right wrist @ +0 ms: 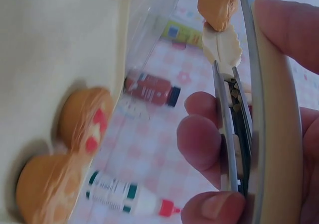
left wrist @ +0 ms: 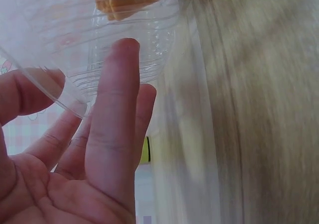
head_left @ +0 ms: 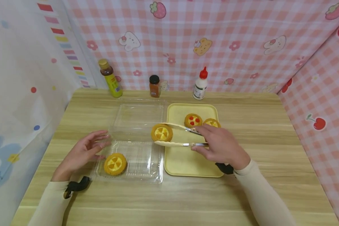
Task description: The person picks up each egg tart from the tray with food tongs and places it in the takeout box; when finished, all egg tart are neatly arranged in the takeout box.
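Observation:
My right hand (head_left: 221, 146) grips a pair of tongs (head_left: 183, 144) with cream scalloped tips. Between those tips is an egg tart (head_left: 162, 133) with yellow fruit wedges, over the gap between the tray and the clear plastic box (head_left: 142, 179). Another wedge-topped tart (head_left: 114, 164) lies at the left of the box's near half. My left hand (head_left: 83, 153) is at the box's left edge, fingers spread and fairly straight; the left wrist view shows the plastic rim (left wrist: 50, 92) between thumb and fingers. A tart with red pieces (head_left: 193, 120) and a yellow-topped tart (head_left: 212, 123) sit on the tray.
The yellow tray (head_left: 193, 172) stands right of the box, whose lid (head_left: 139, 116) lies open toward the back. Along the rear wall stand a yellow-labelled bottle (head_left: 111, 80), a black-capped jar (head_left: 154, 86) and a white bottle with a red tip (head_left: 200, 86).

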